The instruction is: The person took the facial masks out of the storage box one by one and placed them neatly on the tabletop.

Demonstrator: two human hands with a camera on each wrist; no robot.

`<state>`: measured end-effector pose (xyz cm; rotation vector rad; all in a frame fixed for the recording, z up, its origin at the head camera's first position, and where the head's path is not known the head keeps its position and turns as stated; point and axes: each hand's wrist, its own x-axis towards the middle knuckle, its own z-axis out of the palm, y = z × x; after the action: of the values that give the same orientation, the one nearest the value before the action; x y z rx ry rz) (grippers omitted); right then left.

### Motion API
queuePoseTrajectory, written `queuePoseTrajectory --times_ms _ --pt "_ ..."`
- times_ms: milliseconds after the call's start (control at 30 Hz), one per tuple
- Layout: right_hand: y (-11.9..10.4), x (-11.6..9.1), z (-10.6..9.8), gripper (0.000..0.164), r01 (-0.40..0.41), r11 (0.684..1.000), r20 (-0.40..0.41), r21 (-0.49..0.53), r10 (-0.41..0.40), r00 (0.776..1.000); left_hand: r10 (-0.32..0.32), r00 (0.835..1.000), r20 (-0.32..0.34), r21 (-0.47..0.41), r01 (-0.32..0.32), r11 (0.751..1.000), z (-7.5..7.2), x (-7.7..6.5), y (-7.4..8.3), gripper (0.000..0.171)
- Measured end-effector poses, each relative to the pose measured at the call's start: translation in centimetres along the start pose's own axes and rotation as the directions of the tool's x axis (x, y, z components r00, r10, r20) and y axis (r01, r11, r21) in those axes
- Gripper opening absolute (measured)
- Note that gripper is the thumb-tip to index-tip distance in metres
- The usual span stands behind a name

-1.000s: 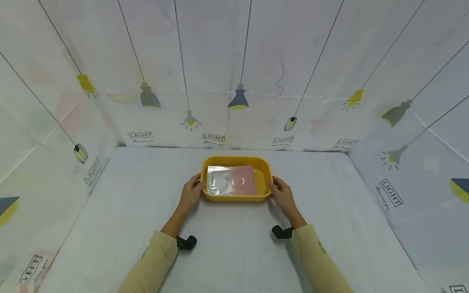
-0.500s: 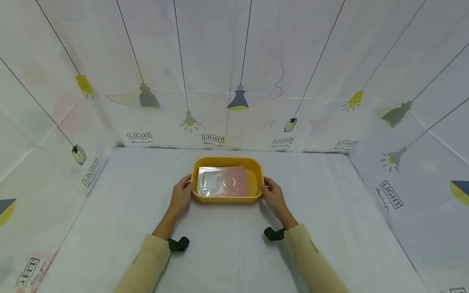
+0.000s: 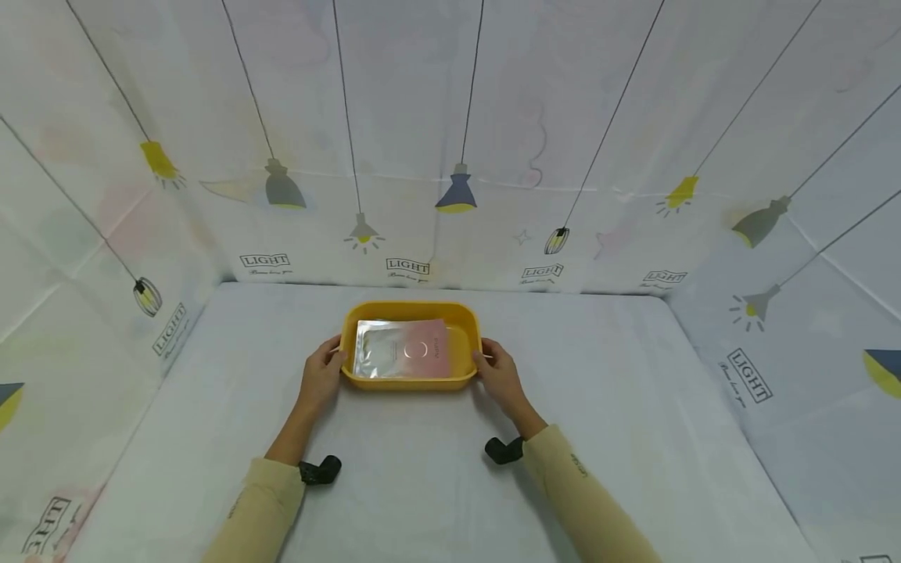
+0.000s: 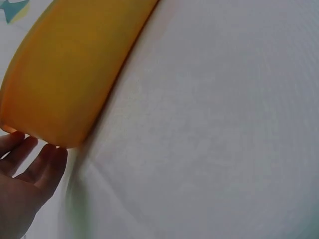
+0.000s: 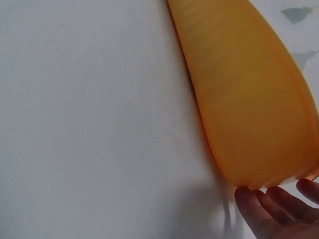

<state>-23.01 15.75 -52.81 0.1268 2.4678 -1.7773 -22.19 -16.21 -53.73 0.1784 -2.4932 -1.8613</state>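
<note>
A yellow plastic tray [image 3: 462,352] with rounded corners sits on the white table, left of the middle in the head view. Inside it, a flat silver-and-pink foil sachet [image 3: 401,349] lies toward the left side. My left hand [image 3: 321,375] grips the tray's left end, thumb at the rim. At the opposite end, my right hand [image 3: 501,379] holds on in the same way. Both wrist views show fingertips against the outer wall of the tray [image 4: 75,74]; the sachet is hidden there.
White cloth covers the table [image 3: 598,407]. Cloth walls printed with hanging lamps [image 3: 457,191] stand close behind and at both sides. A black wrist mount [image 3: 321,471] juts inward from the left wrist, and another black mount [image 3: 504,450] from the right.
Both hands have moved left together, carrying or sliding the yellow tray along the table. The sachet has travelled with it, and the grip looks the same.
</note>
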Motion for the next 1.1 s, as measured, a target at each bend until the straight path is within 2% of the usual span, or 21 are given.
queuePoseTrajectory --times_ms 200,433,467,667,700,900,1100 --pt "-0.9 0.1 1.4 0.043 0.015 1.000 0.016 -0.016 -0.015 1.000 0.001 1.000 -0.022 0.010 -0.001 1.000 -1.5 -0.1 -0.1 0.045" --pt "-1.4 0.5 3.0 0.045 0.015 1.000 0.029 -0.022 -0.015 0.999 -0.026 0.999 -0.038 0.000 0.026 1.000 -3.0 -0.3 0.0 0.046" --pt "-1.5 0.6 3.2 0.044 0.014 1.000 0.029 -0.024 -0.014 0.999 -0.038 0.999 -0.034 -0.003 0.038 0.999 -3.2 -0.5 0.4 0.046" --pt "-2.0 0.5 4.2 0.045 0.019 0.999 0.042 -0.034 -0.017 0.999 -0.062 0.997 -0.039 -0.017 0.061 0.998 -4.3 -0.3 -0.2 0.047" --pt "-2.1 0.5 4.3 0.045 0.022 0.999 0.042 -0.037 -0.020 0.999 -0.057 0.997 -0.044 -0.021 0.057 0.998 -4.4 -0.2 -0.6 0.047" --pt "-2.3 0.4 4.6 0.044 0.026 0.998 0.034 -0.048 -0.024 0.999 -0.083 0.995 -0.055 -0.048 0.081 0.996 -4.5 -0.1 -0.4 0.047" --pt "-2.3 0.5 4.8 0.044 0.020 0.998 0.039 -0.052 -0.018 0.999 -0.082 0.994 -0.077 -0.053 0.078 0.996 -4.6 0.0 -0.6 0.046"
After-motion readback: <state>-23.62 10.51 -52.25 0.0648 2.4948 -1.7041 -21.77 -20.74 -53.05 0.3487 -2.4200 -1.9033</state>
